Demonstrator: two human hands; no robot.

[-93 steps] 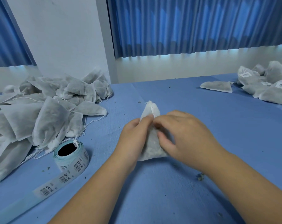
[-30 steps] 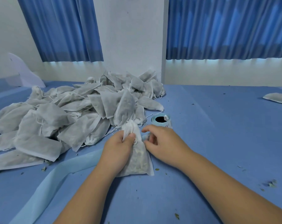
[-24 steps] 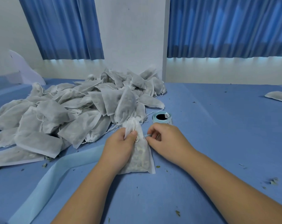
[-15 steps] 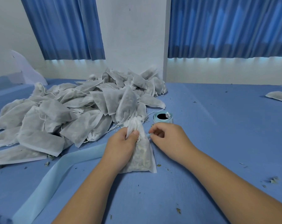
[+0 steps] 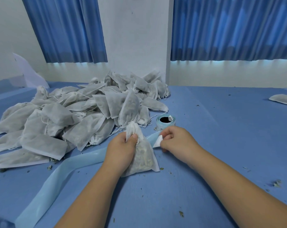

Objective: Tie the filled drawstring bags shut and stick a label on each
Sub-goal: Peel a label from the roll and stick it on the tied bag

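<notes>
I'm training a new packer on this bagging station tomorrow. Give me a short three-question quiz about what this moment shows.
1. True or false: the left hand grips the drawstring bag by its gathered neck.
2. The right hand pinches: A a white label; B a second bag; C nothing.
3. Fill in: the pile of bags lies to the held bag's ___.
Key: 1 true; 2 A; 3 left.
</notes>
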